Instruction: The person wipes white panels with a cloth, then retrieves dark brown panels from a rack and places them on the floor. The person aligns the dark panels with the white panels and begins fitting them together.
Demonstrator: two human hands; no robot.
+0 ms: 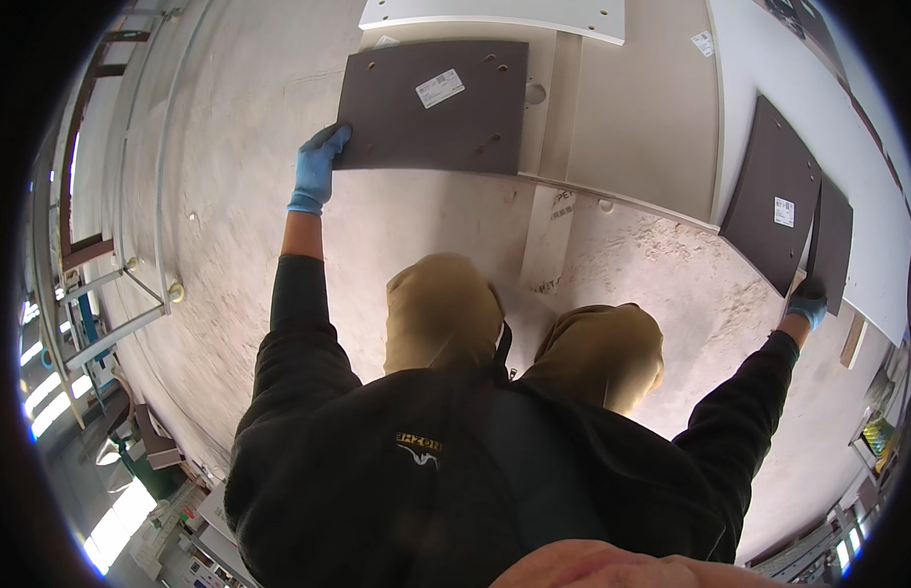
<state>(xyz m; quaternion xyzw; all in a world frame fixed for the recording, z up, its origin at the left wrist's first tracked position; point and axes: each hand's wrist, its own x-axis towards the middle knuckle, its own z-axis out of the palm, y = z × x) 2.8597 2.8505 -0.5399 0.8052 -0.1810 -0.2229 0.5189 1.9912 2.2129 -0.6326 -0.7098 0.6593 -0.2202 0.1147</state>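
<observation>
I'd level the brown panel (428, 122) my left hand (320, 165) clamps; whether my right hand (809, 307) grips the slim panel (834, 235), I can't tell.

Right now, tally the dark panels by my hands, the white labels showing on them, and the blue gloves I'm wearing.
Dark panels: 3
White labels: 2
Blue gloves: 2
Total: 7
</observation>
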